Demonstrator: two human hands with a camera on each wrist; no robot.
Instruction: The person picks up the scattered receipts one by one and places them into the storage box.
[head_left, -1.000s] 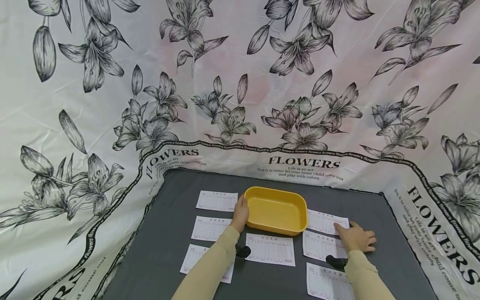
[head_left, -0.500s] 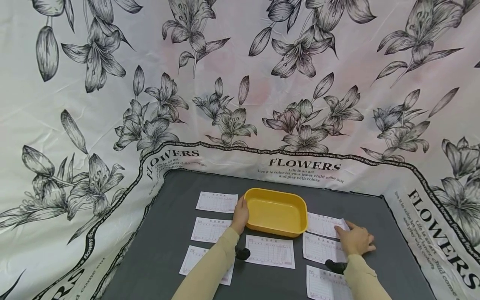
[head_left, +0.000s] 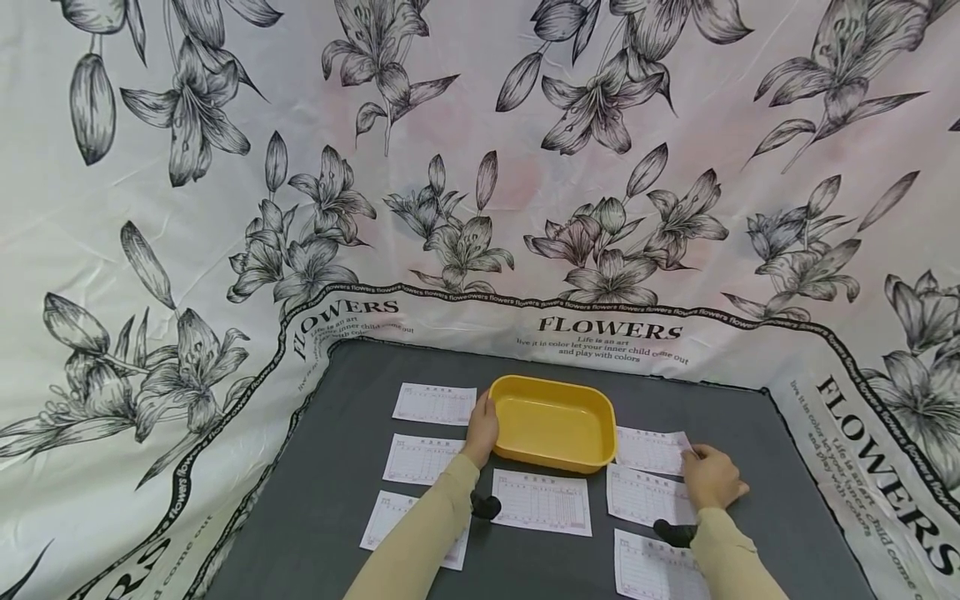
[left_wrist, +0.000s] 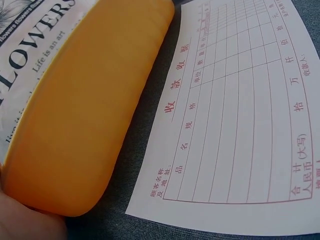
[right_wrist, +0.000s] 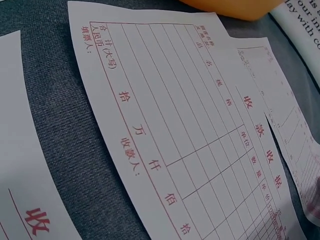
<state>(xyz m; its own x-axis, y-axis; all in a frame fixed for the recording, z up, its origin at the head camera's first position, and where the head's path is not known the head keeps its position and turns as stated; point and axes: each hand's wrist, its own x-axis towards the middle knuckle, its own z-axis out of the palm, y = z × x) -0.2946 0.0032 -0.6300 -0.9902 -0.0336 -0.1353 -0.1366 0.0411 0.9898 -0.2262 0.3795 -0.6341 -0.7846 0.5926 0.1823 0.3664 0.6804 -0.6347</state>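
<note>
Receipt slip (head_left: 649,450), thin paper, is toward the tabletop's (head_left: 285,517) far right corner, left end right up against the yellow tray (head_left: 551,423). Right hand (head_left: 712,477) looks to be pinching its right end, where the sheet curls up a bit; fingertips mostly hidden. Should be very light, floppy, easy to crease or tear; best held by a short edge or corner, lightly. Tray sits near the far edge, roughly mid-width; left hand (head_left: 481,429) grips its left end at the rim. Looks like smooth plastic: probably stiff, light, a little slippery, so rim or end walls are good holds. Just nearer on the right, a second slip (head_left: 645,495) touches or slightly overlaps the first, can't tell which; a third slip (head_left: 651,567) lies toward the near edge, partly behind the sleeve (head_left: 731,550). One centre slip (head_left: 542,502) lies in front of the tray. Three more slips (head_left: 434,403) line the left side, far to near. Flower-print cloth (head_left: 450,250) beyond the far edge.
</note>
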